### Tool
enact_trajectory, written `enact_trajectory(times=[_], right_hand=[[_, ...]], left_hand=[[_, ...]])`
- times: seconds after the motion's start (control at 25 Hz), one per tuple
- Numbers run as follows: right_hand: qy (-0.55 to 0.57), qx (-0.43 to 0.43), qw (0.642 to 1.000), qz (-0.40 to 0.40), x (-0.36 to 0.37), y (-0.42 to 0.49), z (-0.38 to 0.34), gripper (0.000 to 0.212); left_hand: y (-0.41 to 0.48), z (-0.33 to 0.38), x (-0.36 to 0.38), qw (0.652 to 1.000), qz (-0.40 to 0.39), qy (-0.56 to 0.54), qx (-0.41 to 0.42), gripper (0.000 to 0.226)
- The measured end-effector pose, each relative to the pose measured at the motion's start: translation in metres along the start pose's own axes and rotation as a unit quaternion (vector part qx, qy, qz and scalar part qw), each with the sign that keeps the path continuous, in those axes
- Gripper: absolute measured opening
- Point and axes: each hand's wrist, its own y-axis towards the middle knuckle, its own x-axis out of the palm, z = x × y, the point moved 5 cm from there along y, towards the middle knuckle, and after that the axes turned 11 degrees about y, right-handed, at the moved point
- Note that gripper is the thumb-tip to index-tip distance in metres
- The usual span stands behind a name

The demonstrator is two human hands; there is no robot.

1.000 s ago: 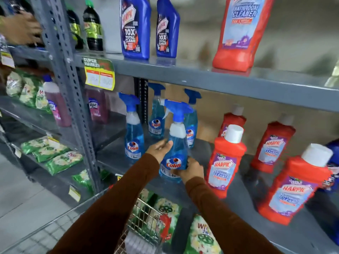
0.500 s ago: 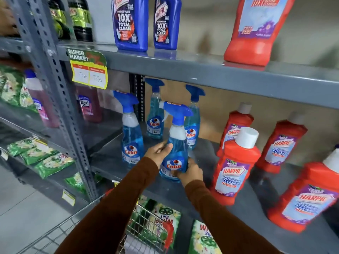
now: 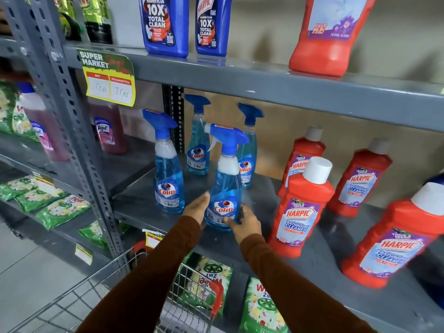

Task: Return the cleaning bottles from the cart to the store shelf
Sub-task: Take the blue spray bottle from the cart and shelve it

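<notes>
A blue Colin spray bottle [image 3: 224,188] stands upright near the front of the grey middle shelf [image 3: 153,215]. My left hand [image 3: 198,207] presses against its left side and my right hand [image 3: 245,221] wraps its lower right side, so both hold it. Three more Colin spray bottles stand around it: one to the left [image 3: 168,174] and two behind [image 3: 198,145] [image 3: 248,150]. The wire cart [image 3: 182,306] sits below my arms at the bottom of the view.
Red Harpic bathroom cleaner bottles [image 3: 300,210] stand close to the right of my hands. Blue Harpic bottles [image 3: 164,22] and a red one are on the shelf above. A price tag [image 3: 108,80] hangs from that shelf's edge. Green detergent packs [image 3: 55,207] lie lower left.
Both hands stay on the Colin bottle, which has settled a little farther right and forward on the shelf. The camera has moved closer and tilted up slightly.
</notes>
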Motion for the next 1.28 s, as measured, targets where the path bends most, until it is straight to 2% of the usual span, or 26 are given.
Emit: enact_trajectory(times=[0.16, 0.32, 0.4, 0.44, 0.52, 0.56, 0.6, 0.68, 0.72, 0.76, 0.88, 0.96, 1.08, 1.12, 1.2, 1.28], right_hand=[[0.02, 0.002, 1.0, 0.023, -0.004, 0.001, 0.008, 0.053], [0.022, 0.005, 1.0, 0.012, -0.004, 0.003, 0.013, 0.058], [0.034, -0.012, 0.999, 0.032, -0.002, -0.004, 0.011, 0.059], [0.044, -0.031, 0.996, 0.074, -0.004, -0.01, 0.01, 0.057], [0.044, -0.1, 0.984, 0.141, -0.004, -0.029, 0.007, 0.04], [0.022, -0.133, 0.984, 0.118, 0.005, -0.039, 0.002, 0.036], [-0.022, -0.165, 0.984, 0.062, 0.021, -0.046, -0.002, 0.032], [-0.085, -0.168, 0.981, -0.049, 0.063, -0.049, -0.007, 0.025], [-0.075, -0.147, 0.982, -0.087, 0.081, -0.045, -0.009, 0.031], [-0.044, -0.112, 0.986, -0.119, 0.098, -0.038, -0.011, 0.038], [0.078, 0.038, 0.985, -0.148, 0.129, -0.016, -0.015, 0.067], [0.138, 0.091, 0.975, -0.149, 0.142, -0.004, -0.01, 0.071], [0.2, 0.14, 0.959, -0.141, 0.158, 0.001, 0.0, 0.109], [0.207, 0.146, 0.957, -0.139, 0.161, 0.002, 0.003, 0.11], [0.221, 0.139, 0.955, -0.143, 0.167, 0.002, 0.006, 0.086], [0.238, 0.133, 0.952, -0.143, 0.17, 0.005, 0.006, 0.077]], left_hand=[[0.004, -0.008, 0.002, 1.0, -0.018, 0.0, -0.01, 0.035], [0.007, -0.008, 0.004, 1.0, -0.031, 0.004, -0.006, 0.028], [0.007, -0.008, 0.002, 0.999, -0.025, 0.03, 0.005, 0.033], [0.008, -0.009, -0.004, 0.998, 0.002, 0.058, 0.023, 0.034], [0.009, -0.01, -0.024, 0.988, 0.118, 0.083, 0.054, 0.026], [0.005, -0.011, -0.038, 0.979, 0.186, 0.062, 0.058, 0.029], [0.001, -0.012, -0.055, 0.964, 0.259, 0.036, 0.056, 0.033], [-0.003, -0.012, -0.09, 0.922, 0.384, 0.018, 0.053, 0.032], [0.0, -0.01, -0.105, 0.911, 0.406, 0.015, 0.065, 0.029], [0.007, -0.008, -0.117, 0.911, 0.403, 0.012, 0.086, 0.026], [0.026, 0.004, -0.13, 0.953, 0.278, 0.006, 0.118, 0.043], [0.033, 0.008, -0.128, 0.971, 0.207, 0.023, 0.114, 0.052], [0.035, 0.014, -0.122, 0.98, 0.163, 0.028, 0.107, 0.051], [0.036, 0.014, -0.122, 0.981, 0.162, 0.023, 0.102, 0.049], [0.036, 0.015, -0.121, 0.982, 0.163, 0.01, 0.096, 0.047], [0.037, 0.015, -0.122, 0.982, 0.167, -0.008, 0.087, 0.046]])
